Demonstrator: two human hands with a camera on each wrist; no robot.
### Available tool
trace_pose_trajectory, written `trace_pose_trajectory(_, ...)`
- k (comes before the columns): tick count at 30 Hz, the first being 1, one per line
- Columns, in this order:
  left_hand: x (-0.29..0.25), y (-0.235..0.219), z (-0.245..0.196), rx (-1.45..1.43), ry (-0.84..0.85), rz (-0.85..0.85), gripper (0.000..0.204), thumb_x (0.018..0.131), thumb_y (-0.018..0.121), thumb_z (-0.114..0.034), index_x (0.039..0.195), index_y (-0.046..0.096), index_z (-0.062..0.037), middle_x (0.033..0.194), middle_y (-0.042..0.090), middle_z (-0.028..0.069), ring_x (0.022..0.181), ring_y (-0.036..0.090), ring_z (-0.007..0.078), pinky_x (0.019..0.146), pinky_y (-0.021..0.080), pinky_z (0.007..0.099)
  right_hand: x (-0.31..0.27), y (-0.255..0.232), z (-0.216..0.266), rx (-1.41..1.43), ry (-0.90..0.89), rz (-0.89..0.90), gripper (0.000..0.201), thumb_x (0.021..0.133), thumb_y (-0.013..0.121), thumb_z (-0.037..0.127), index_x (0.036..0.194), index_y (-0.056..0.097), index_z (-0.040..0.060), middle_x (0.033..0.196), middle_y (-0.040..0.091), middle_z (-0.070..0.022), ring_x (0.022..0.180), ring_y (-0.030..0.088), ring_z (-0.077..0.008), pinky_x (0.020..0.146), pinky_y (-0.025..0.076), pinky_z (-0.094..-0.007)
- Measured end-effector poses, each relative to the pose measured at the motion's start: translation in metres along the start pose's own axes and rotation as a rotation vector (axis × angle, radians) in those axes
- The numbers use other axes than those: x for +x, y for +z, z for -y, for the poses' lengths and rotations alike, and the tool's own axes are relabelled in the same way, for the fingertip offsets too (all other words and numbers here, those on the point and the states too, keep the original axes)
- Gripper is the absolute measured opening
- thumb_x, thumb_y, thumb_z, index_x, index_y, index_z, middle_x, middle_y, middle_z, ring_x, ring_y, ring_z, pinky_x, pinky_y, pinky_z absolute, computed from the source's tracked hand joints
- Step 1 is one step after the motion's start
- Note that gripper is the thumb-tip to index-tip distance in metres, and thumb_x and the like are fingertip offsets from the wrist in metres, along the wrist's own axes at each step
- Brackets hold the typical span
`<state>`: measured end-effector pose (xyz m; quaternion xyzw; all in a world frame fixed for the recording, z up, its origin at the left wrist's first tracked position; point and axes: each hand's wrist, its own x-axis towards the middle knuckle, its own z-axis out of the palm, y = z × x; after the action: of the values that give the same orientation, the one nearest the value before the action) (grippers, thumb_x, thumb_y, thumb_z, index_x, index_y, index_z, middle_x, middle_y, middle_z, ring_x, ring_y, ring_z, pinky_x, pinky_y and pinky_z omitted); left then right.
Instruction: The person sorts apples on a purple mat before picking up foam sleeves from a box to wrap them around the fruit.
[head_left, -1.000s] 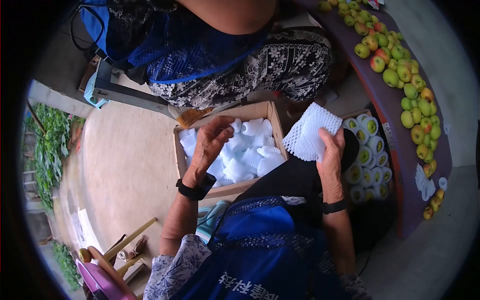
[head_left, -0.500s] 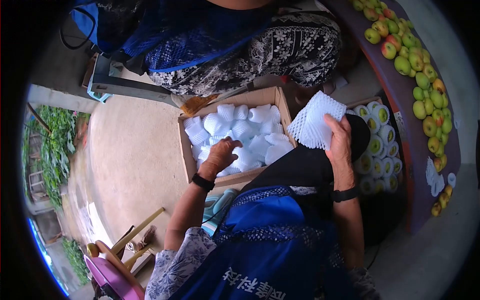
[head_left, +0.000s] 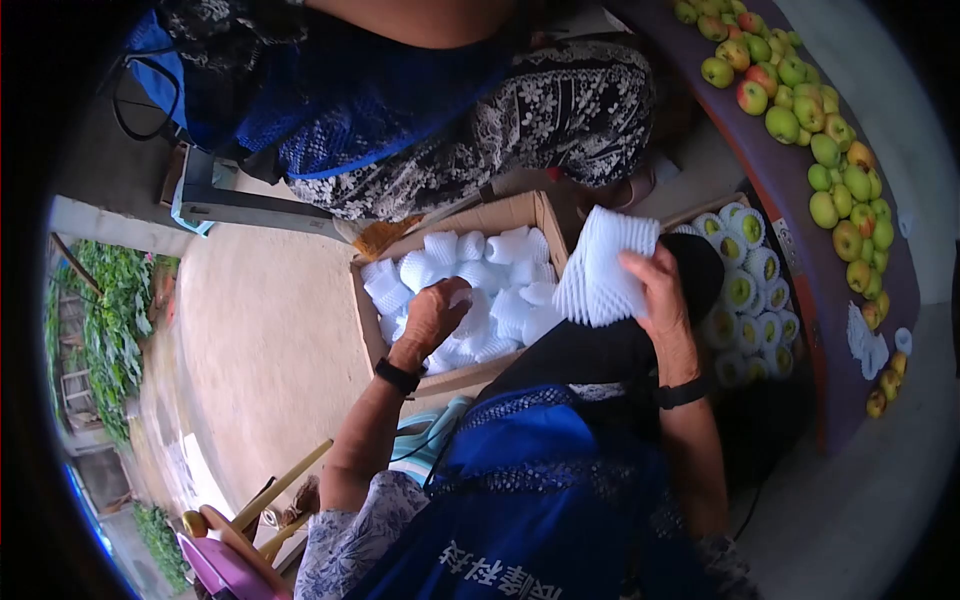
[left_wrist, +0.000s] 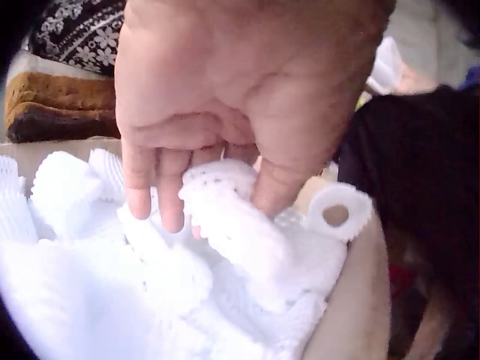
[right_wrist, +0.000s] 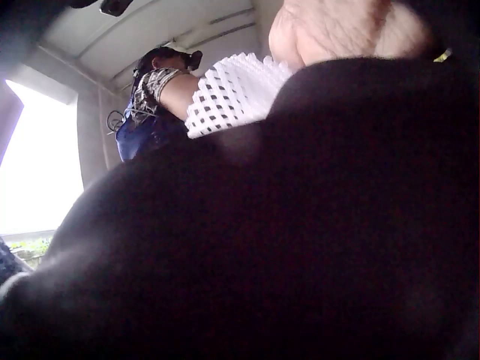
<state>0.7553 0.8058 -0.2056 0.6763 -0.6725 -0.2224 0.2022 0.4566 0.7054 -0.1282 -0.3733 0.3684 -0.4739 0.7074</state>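
Note:
My left hand [head_left: 437,318] is down in a cardboard box [head_left: 360,305] full of white foam fruit nets [head_left: 415,270]. In the left wrist view its thumb and fingers pinch one foam net [left_wrist: 232,214], with more nets piled beneath. To the right of the box, my right hand [head_left: 662,295] grips flattened white foam nets [head_left: 603,268] above my dark-clad knee, thumb on the near face. The right wrist view is mostly dark cloth, above which the lattice edge of a held net [right_wrist: 229,94] shows.
A crate of net-wrapped apples [head_left: 742,290] stands right of my knee. Loose green and red apples [head_left: 810,115] cover a purple-topped table [head_left: 850,425] at the right. Another person in patterned trousers [head_left: 570,110] sits across the box. A light blue stool [head_left: 415,440] is beside me.
My left hand has reached from over the box's far part down into the nets and now pinches one. My right hand keeps its flattened nets, shifting only slightly.

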Motion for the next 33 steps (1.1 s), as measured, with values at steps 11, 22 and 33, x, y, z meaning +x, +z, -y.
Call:
trace_pose_trajectory(11, 0.041, -0.017, -0.085, -0.657, 0.093, -0.712, 0.026, 0.076, 0.062, -0.010, 0.095, 0.046, -0.0031, 0.096, 0.052, 0.0068, 0.087, 0.049, 0.0130, 0.074, 0.042, 0.0231, -0.029, 0.053, 0.020, -0.215, 0.188, 0.435, 0.063, 0.075, 0.062, 0.012, 0.133, 0.042, -0.0023, 0.124, 0.054, -0.0095, 0.111, 0.050, -0.0139, 0.099, 0.036, -0.0284)
trace_pose_trajectory(22, 0.029, -0.035, -0.121, -1.068, 0.163, -0.359, 0.010, 0.081, 0.059, -0.004, 0.090, 0.059, -0.0026, 0.107, 0.057, 0.0079, 0.102, 0.051, 0.0169, 0.090, 0.038, 0.0284, -0.030, 0.050, 0.023, -0.198, 0.126, 0.344, 0.036, 0.081, 0.062, 0.009, 0.115, 0.054, 0.0005, 0.103, 0.060, -0.0025, 0.096, 0.054, -0.0101, 0.088, 0.042, -0.0264)
trace_pose_trajectory(33, 0.023, -0.053, -0.111, -1.607, 0.072, 0.405, 0.036, 0.073, 0.064, -0.031, 0.097, 0.070, -0.0043, 0.132, 0.046, 0.0251, 0.121, 0.046, 0.0347, 0.105, 0.030, 0.0427, -0.029, 0.030, 0.039, -0.251, 0.289, 0.491, 0.037, 0.074, 0.064, 0.007, 0.111, 0.058, 0.0003, 0.098, 0.062, -0.0028, 0.094, 0.057, -0.0111, 0.087, 0.044, -0.0273)
